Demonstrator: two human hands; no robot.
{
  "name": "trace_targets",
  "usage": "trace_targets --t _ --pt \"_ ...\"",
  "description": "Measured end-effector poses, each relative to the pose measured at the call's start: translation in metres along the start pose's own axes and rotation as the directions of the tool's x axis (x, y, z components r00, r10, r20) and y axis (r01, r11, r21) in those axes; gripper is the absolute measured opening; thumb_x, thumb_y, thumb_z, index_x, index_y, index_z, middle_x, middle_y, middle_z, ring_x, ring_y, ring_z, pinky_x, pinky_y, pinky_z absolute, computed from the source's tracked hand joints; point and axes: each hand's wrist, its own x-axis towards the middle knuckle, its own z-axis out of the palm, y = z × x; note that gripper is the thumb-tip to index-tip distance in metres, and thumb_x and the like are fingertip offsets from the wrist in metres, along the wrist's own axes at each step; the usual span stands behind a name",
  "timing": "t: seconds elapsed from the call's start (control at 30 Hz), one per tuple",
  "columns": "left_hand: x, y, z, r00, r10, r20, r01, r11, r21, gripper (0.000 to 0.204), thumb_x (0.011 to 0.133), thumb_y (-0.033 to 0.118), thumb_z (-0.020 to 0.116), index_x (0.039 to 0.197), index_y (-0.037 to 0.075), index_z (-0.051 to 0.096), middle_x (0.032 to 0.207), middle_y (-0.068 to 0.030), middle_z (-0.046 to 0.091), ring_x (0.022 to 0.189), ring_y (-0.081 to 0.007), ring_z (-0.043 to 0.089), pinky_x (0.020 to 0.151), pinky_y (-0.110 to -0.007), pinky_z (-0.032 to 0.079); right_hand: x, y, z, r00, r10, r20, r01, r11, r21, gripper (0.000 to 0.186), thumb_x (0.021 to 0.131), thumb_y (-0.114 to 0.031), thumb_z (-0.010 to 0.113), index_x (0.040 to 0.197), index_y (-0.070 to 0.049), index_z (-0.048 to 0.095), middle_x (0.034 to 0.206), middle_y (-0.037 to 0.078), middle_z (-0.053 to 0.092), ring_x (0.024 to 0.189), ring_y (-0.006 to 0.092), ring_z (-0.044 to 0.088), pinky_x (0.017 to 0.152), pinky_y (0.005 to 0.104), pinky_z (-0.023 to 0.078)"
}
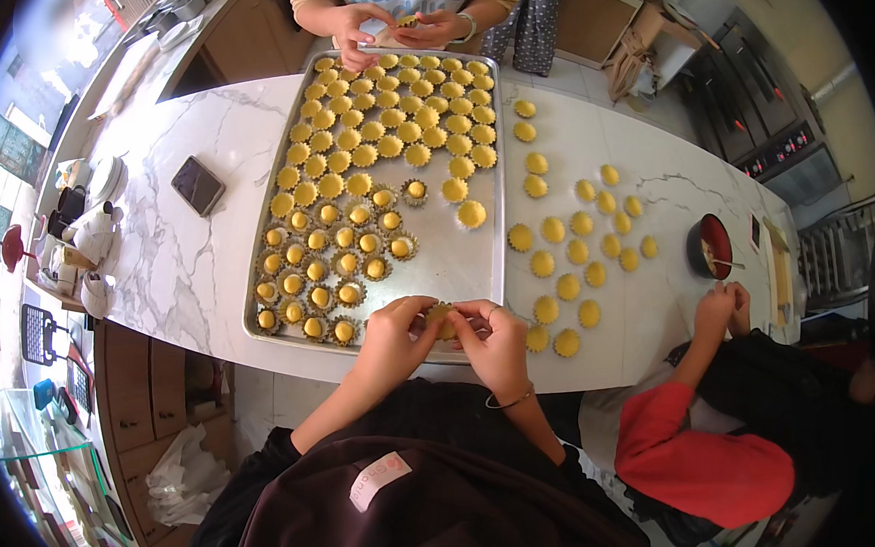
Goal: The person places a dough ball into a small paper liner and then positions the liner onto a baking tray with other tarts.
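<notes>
My left hand (pixel 400 333) and my right hand (pixel 496 349) meet over the near edge of a large metal baking tray (pixel 440 262). Between them they pinch a small fluted tart tin (pixel 441 320) with yellow dough in it, thumbs at the dough; fingers partly cover it. On the tray's near left stand several fluted tins with round dough balls (pixel 346 237) in them. Farther back, rows of yellow tart shells (pixel 390 118) fill the tray, the dough lining their fluted sides. The tray's near right part shows bare metal.
More yellow tart shells (pixel 581 224) lie on the marble table right of the tray. A phone (pixel 198 186) lies at left. Across the table, a co-worker's hands (pixel 427 29) hold a tin. At right, a person in a red sleeve (pixel 702 455) sits near a dark bowl (pixel 712 246) with a spoon.
</notes>
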Motion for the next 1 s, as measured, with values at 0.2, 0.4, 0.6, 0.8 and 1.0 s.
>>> trace_targets --t 0.2,0.4,0.6,0.8,1.0 --pt "0.002 -0.005 0.000 0.991 0.133 0.020 -0.134 0.991 0.028 0.018 0.079 0.002 0.064 0.095 -0.004 0.064 0.080 -0.0165 0.065 0.063 -0.0243 0.064 0.058 -0.031 0.051 0.002 -0.008 -0.002 0.978 -0.208 0.027 0.210 0.966 -0.151 0.019 0.081 -0.001 0.066 0.099 0.002 0.065 0.083 0.009 0.067 0.071 0.0127 0.066 0.055 0.0226 0.053" --pt "-0.003 -0.005 0.002 0.999 0.039 -0.026 -0.041 0.997 -0.073 0.018 0.078 0.000 0.065 0.095 -0.002 0.066 0.079 -0.0158 0.066 0.068 -0.0220 0.066 0.061 -0.029 0.052 0.001 -0.006 -0.003 0.992 -0.126 -0.010 0.124 0.988 -0.090 0.019 0.079 -0.001 0.067 0.098 0.001 0.066 0.083 0.010 0.067 0.070 0.0128 0.065 0.056 0.0237 0.052" --pt "-0.002 -0.004 0.002 0.996 0.087 0.035 -0.088 0.995 0.034 0.015 0.077 0.002 0.066 0.092 -0.004 0.066 0.080 -0.0137 0.067 0.066 -0.0187 0.066 0.061 -0.027 0.052 0.004 -0.005 -0.002 0.982 -0.186 0.028 0.188 0.965 -0.184 0.014 0.081 -0.007 0.066 0.092 0.001 0.066 0.082 0.013 0.066 0.066 0.0192 0.065 0.058 0.0282 0.052" --pt "-0.003 -0.008 0.002 1.000 0.013 -0.009 -0.013 0.997 -0.073 0.015 0.079 0.002 0.064 0.092 -0.003 0.065 0.080 -0.0175 0.065 0.063 -0.0245 0.065 0.059 -0.032 0.052 0.001 -0.009 -0.003 0.993 -0.114 0.016 0.115 0.983 -0.146 0.014 0.081 -0.004 0.067 0.093 0.002 0.066 0.082 0.011 0.068 0.071 0.0145 0.066 0.059 0.0245 0.053" --pt "0.000 -0.006 0.004 0.988 0.156 -0.016 -0.156 0.988 0.009 0.016 0.078 0.003 0.065 0.093 -0.003 0.065 0.082 -0.0167 0.065 0.065 -0.0245 0.065 0.060 -0.031 0.052 0.003 -0.003 -0.004 0.992 -0.123 0.021 0.125 0.978 -0.168 0.016 0.080 -0.004 0.069 0.093 0.003 0.065 0.082 0.011 0.068 0.071 0.0140 0.067 0.059 0.0244 0.053"
